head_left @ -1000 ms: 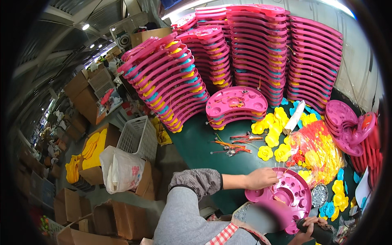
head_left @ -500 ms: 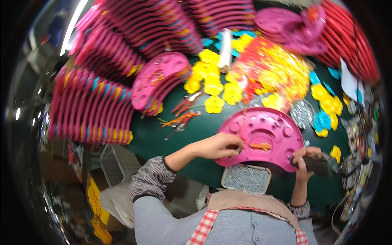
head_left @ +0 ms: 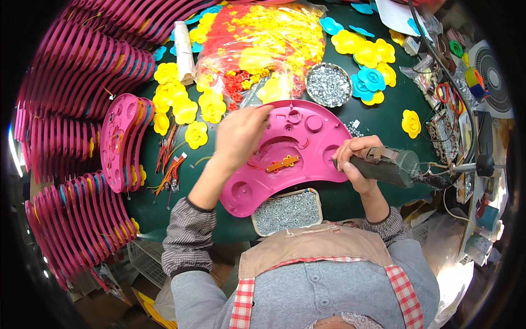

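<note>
A pink curved plastic panel (head_left: 307,148) lies on the dark green table (head_left: 383,118) in front of me, with a small orange circuit strip (head_left: 282,163) in its middle. My left hand (head_left: 238,134) rests on the panel's upper left part, fingers curled over it. My right hand (head_left: 356,162) grips a dark green electric screwdriver (head_left: 392,167) at the panel's right end, its cable running off to the right. A square tray of small screws (head_left: 287,211) sits just below the panel.
Stacks of pink panels (head_left: 71,131) ring the left side. Yellow flower pieces (head_left: 183,107), a bag of red and yellow parts (head_left: 263,41), a round dish of screws (head_left: 327,85) and blue flower pieces (head_left: 370,79) lie beyond. Loose wired parts (head_left: 170,167) lie left. A small fan (head_left: 496,79) stands far right.
The view has swung down over the table. The pink panel now lies flat before me, my left hand has moved up onto its upper left, and my right hand holds the screwdriver at its right end.
</note>
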A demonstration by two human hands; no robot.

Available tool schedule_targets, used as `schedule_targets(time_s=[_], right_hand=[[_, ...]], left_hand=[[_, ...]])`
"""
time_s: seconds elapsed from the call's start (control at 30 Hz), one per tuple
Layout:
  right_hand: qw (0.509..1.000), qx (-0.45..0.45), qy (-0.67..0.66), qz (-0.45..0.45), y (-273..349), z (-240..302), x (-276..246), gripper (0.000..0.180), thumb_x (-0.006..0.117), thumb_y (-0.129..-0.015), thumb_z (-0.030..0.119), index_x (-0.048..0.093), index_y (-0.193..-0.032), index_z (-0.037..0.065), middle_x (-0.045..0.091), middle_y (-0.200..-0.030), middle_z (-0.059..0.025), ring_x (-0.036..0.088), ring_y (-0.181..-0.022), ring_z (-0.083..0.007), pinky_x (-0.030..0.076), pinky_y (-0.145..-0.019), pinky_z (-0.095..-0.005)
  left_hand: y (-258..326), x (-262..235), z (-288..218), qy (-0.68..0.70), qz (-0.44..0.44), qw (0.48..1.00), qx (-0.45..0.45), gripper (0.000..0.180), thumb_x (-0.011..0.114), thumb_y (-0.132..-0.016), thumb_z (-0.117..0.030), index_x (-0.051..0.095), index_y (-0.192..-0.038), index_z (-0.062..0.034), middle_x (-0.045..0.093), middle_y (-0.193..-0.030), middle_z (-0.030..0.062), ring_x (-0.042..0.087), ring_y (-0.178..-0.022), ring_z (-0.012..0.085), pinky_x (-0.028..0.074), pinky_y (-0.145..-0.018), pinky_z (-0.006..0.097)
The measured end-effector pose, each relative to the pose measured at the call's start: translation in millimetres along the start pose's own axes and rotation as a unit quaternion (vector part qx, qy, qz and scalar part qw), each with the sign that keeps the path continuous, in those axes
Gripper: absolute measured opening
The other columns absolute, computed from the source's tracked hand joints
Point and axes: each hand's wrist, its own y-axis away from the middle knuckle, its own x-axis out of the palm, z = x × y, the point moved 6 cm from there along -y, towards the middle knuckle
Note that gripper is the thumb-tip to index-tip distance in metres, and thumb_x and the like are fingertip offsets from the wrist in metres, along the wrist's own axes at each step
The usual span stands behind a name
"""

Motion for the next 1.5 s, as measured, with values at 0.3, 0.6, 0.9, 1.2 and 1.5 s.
schedule_targets(time_s=[0.3,0.6,0.9,1.2,1.5], right_hand=[[1.000,0.001,-0.011,0.013,-6.5,1.2,6.9,0.037,0.067,-0.086,-0.007,0.049,-0.118,0.001,0.062,-0.078,-0.0075,0.064,-0.071,-0.0155,0.060,-0.080,-0.0399],[1.000,-0.004,-0.004,-0.004,-22.4,13.6,-4.9,0.042,0.064,-0.088,-0.005,0.044,-0.123,0.006,0.058,-0.077,-0.0085,0.059,-0.065,-0.0179,0.058,-0.072,-0.0414],[0.977,-0.171,0.105,-0.072,-102.3,14.8,-29.5,0.045,0.062,-0.090,-0.008,0.043,-0.130,0.003,0.062,-0.078,-0.0070,0.061,-0.066,-0.0174,0.060,-0.074,-0.0420],[0.972,-0.163,0.120,-0.117,-108.8,11.5,-30.4,0.045,0.052,-0.087,-0.001,0.048,-0.132,0.002,0.058,-0.075,-0.0121,0.058,-0.066,-0.0235,0.057,-0.075,-0.0470],[0.983,-0.154,-0.072,-0.069,-95.5,47.6,4.9,0.047,0.055,-0.092,0.008,0.045,-0.138,0.008,0.060,-0.080,-0.0114,0.057,-0.065,-0.0214,0.057,-0.075,-0.0478]], left_hand=[[-16.2,34.6,-7.3,0.274,0.001,0.953,-0.130,0.028,0.078,-0.092,-0.008,0.071,-0.118,-0.0037,0.069,-0.094,0.0090,0.066,-0.084,0.0193,0.053,-0.077,0.032],[-8.7,71.0,2.3,0.133,-0.030,0.989,-0.054,0.024,0.078,-0.089,-0.012,0.077,-0.113,-0.0058,0.066,-0.102,0.0096,0.063,-0.097,0.0279,0.053,-0.085,0.039],[-4.8,63.1,-6.5,0.071,-0.112,0.989,-0.060,0.015,0.083,-0.082,-0.012,0.078,-0.093,-0.0041,0.070,-0.092,0.0050,0.064,-0.087,0.0246,0.055,-0.075,0.037],[-4.2,65.7,-16.9,0.145,-0.087,0.982,-0.084,0.020,0.083,-0.081,-0.017,0.078,-0.097,-0.0073,0.070,-0.092,0.0031,0.062,-0.090,0.0253,0.052,-0.081,0.039],[-39.7,65.4,-37.6,0.425,0.046,0.897,-0.113,0.027,0.078,-0.092,-0.010,0.072,-0.116,-0.0007,0.070,-0.095,0.0072,0.066,-0.080,0.0160,0.052,-0.069,0.030]])
